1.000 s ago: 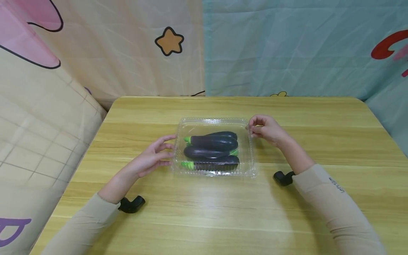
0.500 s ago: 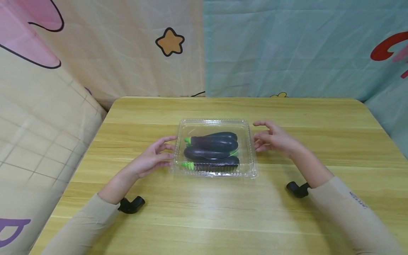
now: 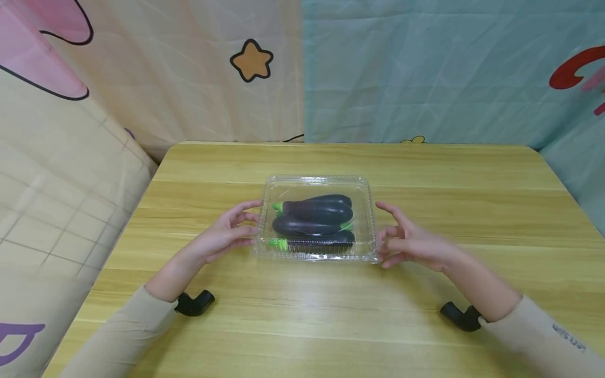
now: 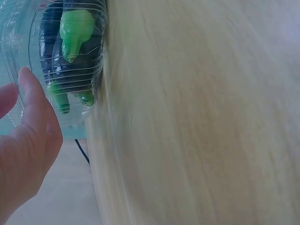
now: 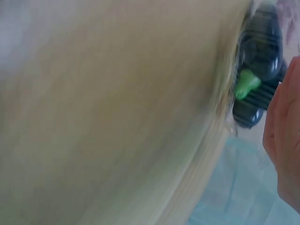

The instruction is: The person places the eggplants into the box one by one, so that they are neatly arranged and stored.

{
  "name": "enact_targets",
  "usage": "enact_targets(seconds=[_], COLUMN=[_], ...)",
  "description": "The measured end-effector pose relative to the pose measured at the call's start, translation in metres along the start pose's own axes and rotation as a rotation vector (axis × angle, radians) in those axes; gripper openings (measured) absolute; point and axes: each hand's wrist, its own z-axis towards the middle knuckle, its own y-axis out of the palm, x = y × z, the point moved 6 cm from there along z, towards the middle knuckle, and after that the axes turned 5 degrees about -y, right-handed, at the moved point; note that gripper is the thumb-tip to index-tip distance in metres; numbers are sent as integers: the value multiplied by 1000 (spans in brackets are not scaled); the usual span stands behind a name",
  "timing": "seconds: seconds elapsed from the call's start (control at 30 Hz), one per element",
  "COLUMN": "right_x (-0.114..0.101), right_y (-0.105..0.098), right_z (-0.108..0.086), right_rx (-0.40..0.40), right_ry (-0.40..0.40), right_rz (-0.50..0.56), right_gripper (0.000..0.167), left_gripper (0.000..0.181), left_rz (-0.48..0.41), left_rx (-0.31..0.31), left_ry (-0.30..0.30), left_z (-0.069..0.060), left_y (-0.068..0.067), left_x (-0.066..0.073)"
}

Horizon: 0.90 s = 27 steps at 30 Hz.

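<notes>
A clear plastic clamshell box [image 3: 363, 231] lies on the wooden table with its lid down. Inside it are several dark purple eggplants [image 3: 315, 211] with green stem ends. At the box's left side, my left hand [image 3: 224, 233] touches the rim with spread, relaxed fingers. In the left wrist view its fingertip [image 4: 26, 77] meets the clear plastic beside the green stems. My right hand [image 3: 408, 239] is at the front right corner, index finger stretched out along the side and the other fingers by the rim. The right wrist view is blurred, so exact finger contact is hard to tell.
The wooden table [image 3: 302, 315] runs back to a printed curtain [image 3: 406, 68]. Black curved pieces stick out below both wrists, one by the left sleeve [image 3: 195, 303] and one by the right sleeve [image 3: 460, 316].
My right hand has let go of the box's back right corner and moved toward me along the right side to the front corner. My left hand and the box have stayed put.
</notes>
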Motion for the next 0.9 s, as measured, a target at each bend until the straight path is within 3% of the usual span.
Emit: enact_targets(seconds=[0.17, 0.4, 0.5, 0.7, 0.8, 0.9], right_x=[6, 12, 11, 10, 10, 10], right_y=[8, 8, 8, 9, 9, 10], right_z=[1, 0, 0, 0, 0, 1], right_rx=[9, 7, 7, 17, 27, 32], right_ry=[0, 18, 20, 31, 37, 41], right_rz=[55, 128, 131, 133, 142, 148], right_gripper=[101, 98, 98, 98, 99, 100], left_gripper=[63, 67, 70, 86, 88, 86], left_rz=[-1, 10, 23, -8, -15, -26], left_rx=[2, -6, -57, -219, -232, -208], left_ry=[2, -19, -46, -125, -147, -161], left_z=[0, -4, -7, -14, -16, -16], left_y=[0, -3, -3, 5, 10, 13], left_x=[0, -3, -3, -5, -6, -6])
